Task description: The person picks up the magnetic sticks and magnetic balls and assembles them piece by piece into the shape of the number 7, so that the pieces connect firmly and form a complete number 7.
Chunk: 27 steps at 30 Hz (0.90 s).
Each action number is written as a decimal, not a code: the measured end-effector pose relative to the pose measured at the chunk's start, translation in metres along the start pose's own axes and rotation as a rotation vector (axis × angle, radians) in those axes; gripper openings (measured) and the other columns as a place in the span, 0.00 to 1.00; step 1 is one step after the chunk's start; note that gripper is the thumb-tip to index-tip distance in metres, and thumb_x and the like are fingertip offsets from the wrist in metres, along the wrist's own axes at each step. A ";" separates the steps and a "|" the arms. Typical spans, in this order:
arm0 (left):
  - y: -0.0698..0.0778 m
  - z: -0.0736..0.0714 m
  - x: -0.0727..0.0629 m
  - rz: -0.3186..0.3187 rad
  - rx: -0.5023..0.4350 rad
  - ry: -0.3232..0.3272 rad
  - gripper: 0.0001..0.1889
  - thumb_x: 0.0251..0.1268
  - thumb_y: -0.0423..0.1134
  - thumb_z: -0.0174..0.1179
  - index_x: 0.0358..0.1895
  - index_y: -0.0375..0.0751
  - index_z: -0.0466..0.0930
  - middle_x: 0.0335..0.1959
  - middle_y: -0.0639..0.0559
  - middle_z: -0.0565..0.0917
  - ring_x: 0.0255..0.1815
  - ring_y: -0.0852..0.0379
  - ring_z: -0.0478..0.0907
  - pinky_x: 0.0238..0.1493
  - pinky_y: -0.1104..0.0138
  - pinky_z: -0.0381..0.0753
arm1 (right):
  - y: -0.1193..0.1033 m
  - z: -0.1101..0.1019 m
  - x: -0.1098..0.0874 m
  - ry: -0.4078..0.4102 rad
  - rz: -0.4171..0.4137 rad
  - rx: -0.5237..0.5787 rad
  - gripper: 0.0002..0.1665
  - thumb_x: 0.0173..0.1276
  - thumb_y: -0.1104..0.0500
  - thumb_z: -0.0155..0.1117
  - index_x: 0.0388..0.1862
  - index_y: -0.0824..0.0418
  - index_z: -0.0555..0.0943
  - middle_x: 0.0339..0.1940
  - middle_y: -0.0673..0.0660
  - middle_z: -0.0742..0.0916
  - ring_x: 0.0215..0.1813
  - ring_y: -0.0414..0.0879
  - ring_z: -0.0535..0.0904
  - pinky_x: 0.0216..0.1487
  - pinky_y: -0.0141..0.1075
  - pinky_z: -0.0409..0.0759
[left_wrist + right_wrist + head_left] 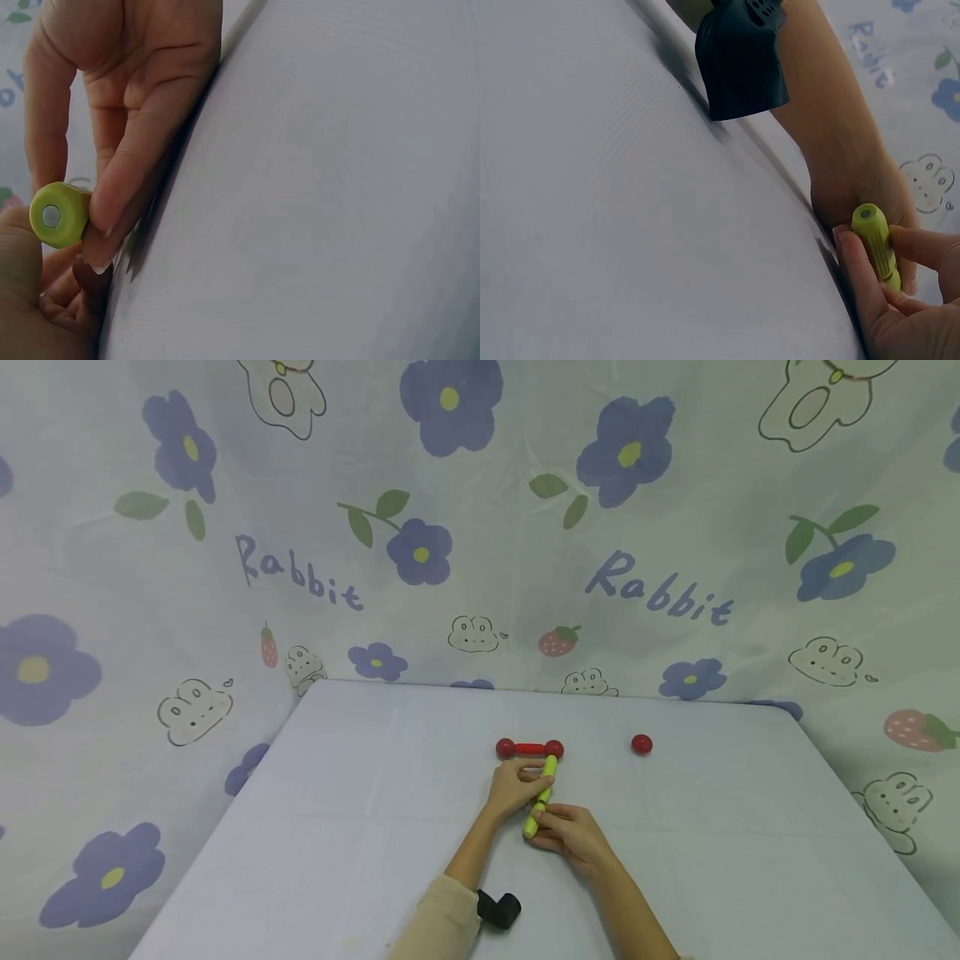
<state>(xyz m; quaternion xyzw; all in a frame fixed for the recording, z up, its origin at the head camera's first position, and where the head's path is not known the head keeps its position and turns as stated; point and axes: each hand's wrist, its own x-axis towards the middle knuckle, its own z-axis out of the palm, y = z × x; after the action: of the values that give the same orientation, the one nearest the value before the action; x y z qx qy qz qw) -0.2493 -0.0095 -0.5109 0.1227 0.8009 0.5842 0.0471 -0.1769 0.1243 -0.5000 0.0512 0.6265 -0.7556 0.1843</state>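
Note:
Two yellow-green ribbed rods line up end to end between the hands. My left hand (pixel 516 787) pinches the far rod (pixel 551 767), whose tip lies right at a red ball (pixel 554 749). Fingers and thumb of my right hand (pixel 576 835) pinch the near rod (pixel 532 826). Its end, with a round grey disc in it, faces the camera in the left wrist view (pixel 54 216). Just beyond the hands, a red rod (pixel 530 748) bridges that ball and a second red ball (pixel 506 748).
A single red ball (pixel 641 744) sits apart to the right on the white-covered table (pixel 337 793). A black wrist camera (pixel 501 911) juts from the left forearm. Behind the table hangs a printed cloth (pixel 480 585) with flowers and rabbits.

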 end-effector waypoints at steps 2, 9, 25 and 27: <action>0.000 0.000 -0.001 0.003 -0.004 0.000 0.20 0.56 0.42 0.64 0.51 0.34 0.80 0.37 0.41 0.86 0.35 0.52 0.85 0.24 0.70 0.80 | 0.000 0.000 -0.001 0.000 0.002 -0.001 0.31 0.68 0.61 0.59 0.59 0.84 0.63 0.36 0.59 0.85 0.37 0.46 0.84 0.44 0.38 0.82; 0.001 -0.002 -0.001 0.016 -0.017 -0.001 0.21 0.56 0.42 0.64 0.51 0.33 0.80 0.36 0.40 0.86 0.34 0.52 0.85 0.24 0.70 0.80 | 0.001 0.000 0.000 -0.003 0.007 0.004 0.31 0.68 0.62 0.58 0.60 0.83 0.62 0.37 0.59 0.85 0.37 0.45 0.84 0.44 0.39 0.82; -0.001 0.000 -0.001 0.010 -0.001 0.000 0.21 0.56 0.43 0.65 0.51 0.35 0.81 0.36 0.42 0.86 0.28 0.60 0.82 0.19 0.71 0.76 | -0.001 -0.013 -0.010 0.173 -0.035 -0.073 0.31 0.61 0.62 0.66 0.57 0.80 0.68 0.39 0.62 0.85 0.39 0.48 0.84 0.42 0.41 0.83; -0.001 0.000 0.000 0.016 0.008 0.003 0.20 0.57 0.43 0.65 0.51 0.35 0.81 0.37 0.42 0.86 0.30 0.58 0.83 0.20 0.71 0.77 | -0.002 -0.017 -0.011 0.210 -0.034 -0.076 0.31 0.60 0.63 0.66 0.57 0.79 0.69 0.40 0.63 0.85 0.38 0.49 0.84 0.42 0.41 0.83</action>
<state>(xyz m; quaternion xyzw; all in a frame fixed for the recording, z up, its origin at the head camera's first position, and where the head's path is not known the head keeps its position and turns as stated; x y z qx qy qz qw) -0.2494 -0.0100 -0.5122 0.1284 0.8024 0.5814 0.0410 -0.1695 0.1435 -0.4984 0.1128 0.6713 -0.7248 0.1067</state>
